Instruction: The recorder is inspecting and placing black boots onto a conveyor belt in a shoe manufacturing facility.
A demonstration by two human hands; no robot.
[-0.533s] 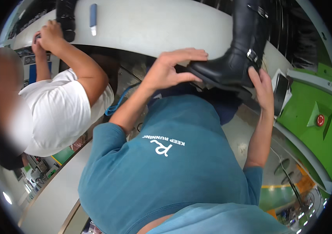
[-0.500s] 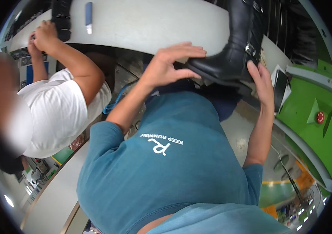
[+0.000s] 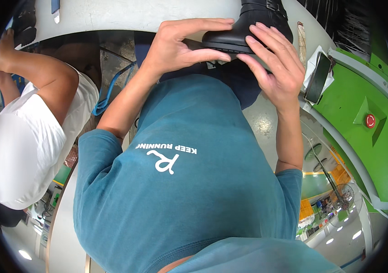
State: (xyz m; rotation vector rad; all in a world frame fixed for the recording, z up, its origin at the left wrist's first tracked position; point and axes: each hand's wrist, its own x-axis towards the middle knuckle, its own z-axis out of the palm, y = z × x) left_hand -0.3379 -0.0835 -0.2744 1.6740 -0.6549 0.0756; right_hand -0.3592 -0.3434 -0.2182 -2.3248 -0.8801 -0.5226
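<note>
A black boot with a buckle strap stands on the pale workbench at the top of the view, its toe pointing toward me. My left hand grips the toe, with the fingers over the top and the thumb under the sole edge. From the right, my right hand presses its fingers against the same toe and sole, so both hands cup the front of the boot. My teal shirt fills the middle of the view below them.
A person in a white shirt works at my left, with a hand beside another black boot. A blue-handled tool lies on the bench. A dark phone rests on white cloth, beside a green machine with a red button.
My right hand has left the boot's heel side and come to the toe next to my left hand. The boot now sits higher in the view.
</note>
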